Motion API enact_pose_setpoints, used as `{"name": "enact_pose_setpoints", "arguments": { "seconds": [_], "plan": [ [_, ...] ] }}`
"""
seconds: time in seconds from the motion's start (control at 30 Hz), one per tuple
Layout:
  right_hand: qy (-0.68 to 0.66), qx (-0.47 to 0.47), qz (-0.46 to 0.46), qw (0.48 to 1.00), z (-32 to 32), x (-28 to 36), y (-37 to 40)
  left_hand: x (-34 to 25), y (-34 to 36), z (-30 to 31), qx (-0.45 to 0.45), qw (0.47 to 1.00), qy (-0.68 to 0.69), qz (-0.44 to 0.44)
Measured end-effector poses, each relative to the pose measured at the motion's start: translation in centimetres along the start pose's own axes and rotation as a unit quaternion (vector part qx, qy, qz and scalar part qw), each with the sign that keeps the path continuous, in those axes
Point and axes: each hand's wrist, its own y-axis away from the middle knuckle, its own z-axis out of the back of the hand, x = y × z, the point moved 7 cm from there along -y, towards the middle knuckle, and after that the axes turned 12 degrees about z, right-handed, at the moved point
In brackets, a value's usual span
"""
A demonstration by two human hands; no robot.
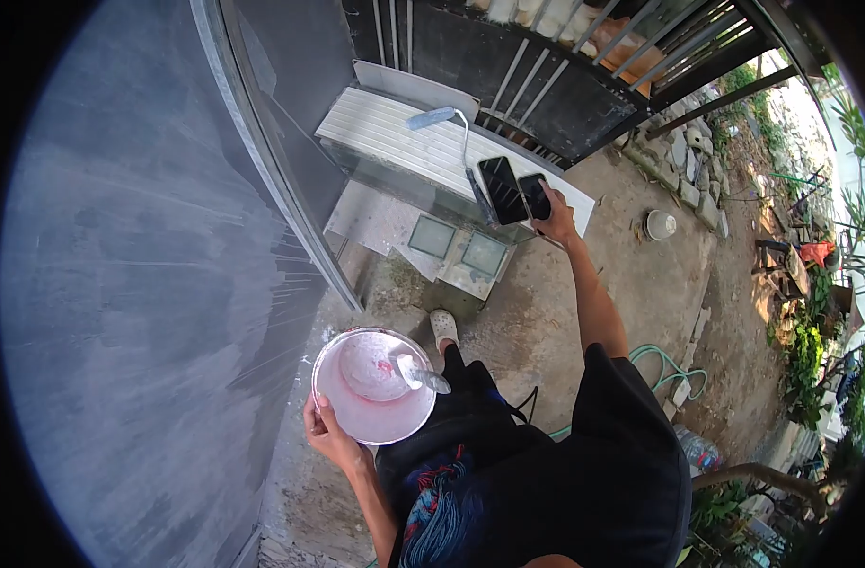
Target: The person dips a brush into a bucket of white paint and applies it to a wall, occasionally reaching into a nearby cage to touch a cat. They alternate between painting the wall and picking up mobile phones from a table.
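Observation:
My left hand grips the rim of a white bucket, thumb over the edge and fingers along the outside. Pinkish-white residue coats the bucket's inside, where a paint-smeared scraper-like tool leans against the rim. Stretched forward, my right hand has its fingers around the lower end of a dark phone on a white ribbed surface. A larger black phone lies just left of it. Beside that rests a paint roller with a grey-blue sleeve, its dark handle partly hidden by the larger phone.
A grey-painted wall with a metal edge strip rises at my left. The white ribbed bench top stands before a dark barred gate. A small white pail and a green hose are on the concrete to the right.

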Motion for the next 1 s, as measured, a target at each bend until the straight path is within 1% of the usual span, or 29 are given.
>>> {"name": "enact_pose_setpoints", "arguments": {
  "seconds": [0.03,0.07,0.13,0.17,0.23,0.27,0.33,0.37,0.4,0.47,0.6,0.7,0.77,0.8,0.87,0.9,0.97,1.0],
  "plan": [
    [0.022,0.001,-0.013,1.000,0.1,0.2,0.0,-0.2,0.1,-0.2,0.000,1.000,-0.015,-0.001],
    [0.022,0.001,-0.015,1.000,0.2,0.4,0.1,-0.3,0.2,-0.2,-0.001,1.000,-0.031,-0.003],
    [0.012,0.005,-0.055,0.998,0.3,-0.1,0.4,-0.3,0.3,-0.1,-0.002,0.999,-0.038,-0.005],
    [0.011,0.005,-0.055,0.998,0.1,-0.6,0.4,-0.3,0.2,-0.1,-0.005,0.999,-0.043,-0.007],
    [-0.080,-0.050,-0.013,0.995,0.9,-1.6,0.6,-0.3,0.2,-0.1,-0.005,0.999,-0.038,-0.010],
    [-0.081,-0.049,-0.013,0.995,1.2,-2.2,0.9,-0.3,0.2,0.0,-0.005,0.999,-0.034,-0.012],
    [-0.114,-0.015,-0.040,0.993,1.6,-3.8,1.5,-0.3,0.2,0.1,-0.009,1.000,-0.023,-0.009],
    [-0.091,-0.045,-0.024,0.995,2.0,-4.3,2.1,-0.2,0.1,0.3,-0.010,1.000,-0.012,-0.006],
    [-0.091,-0.045,-0.024,0.995,2.2,-5.1,2.6,-0.2,0.1,0.3,-0.011,1.000,-0.012,-0.006],
    [-0.136,0.015,-0.060,0.989,1.6,-6.7,3.4,0.0,0.0,0.3,0.002,1.000,0.007,-0.006],
    [-0.154,0.002,-0.056,0.987,1.7,-7.6,4.1,-0.3,0.2,0.0,0.005,1.000,-0.010,0.000],
    [-0.161,-0.010,-0.065,0.985,1.8,-7.0,3.9,-0.3,0.3,-0.4,0.008,1.000,-0.017,0.003],
    [-0.120,-0.035,-0.076,0.989,1.9,-6.8,3.6,-0.2,0.3,-0.4,0.006,1.000,-0.020,0.001],
    [-0.121,-0.035,-0.077,0.989,1.9,-6.6,3.4,-0.2,0.4,-0.5,0.006,1.000,-0.021,0.001],
    [-0.068,-0.033,-0.102,0.992,2.0,-6.5,3.1,-0.3,0.5,-0.6,0.007,1.000,-0.023,0.000],
    [-0.068,-0.033,-0.102,0.992,1.8,-6.3,2.5,-0.2,0.5,-0.6,0.007,1.000,-0.024,0.001],
    [0.036,-0.042,-0.189,0.980,1.6,-7.0,2.1,-0.2,0.6,-0.7,0.014,0.999,-0.031,0.001],
    [0.035,-0.039,-0.190,0.980,1.4,-6.9,2.0,-0.2,0.6,-0.6,0.012,0.999,-0.033,0.000]
  ]
}}
